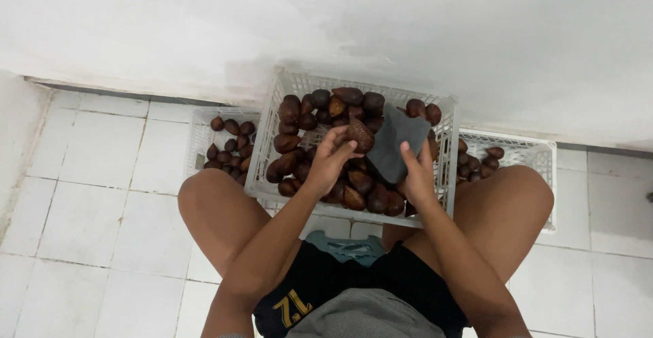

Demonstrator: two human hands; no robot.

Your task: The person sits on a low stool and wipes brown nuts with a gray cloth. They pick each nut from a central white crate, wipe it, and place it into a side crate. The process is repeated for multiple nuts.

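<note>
Left hand grips brown scaly fruit; right hand clamps grey cloth. Risk: rounded fruit slips during wiping, drops into white crate.

The middle crate sits at twelve o'clock between the knees (fruit heaped in it). Side crates flank it: one at ten, one at two.

left hand gripping brown fruit, right hand holding grey cloth

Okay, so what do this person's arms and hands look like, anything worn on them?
Both arms are bare along all that shows, with no sleeves in view. The left hand and right hand wear no gloves, and no rings, watch or wristbands can be seen. Fingernails look short and unpainted.
</note>
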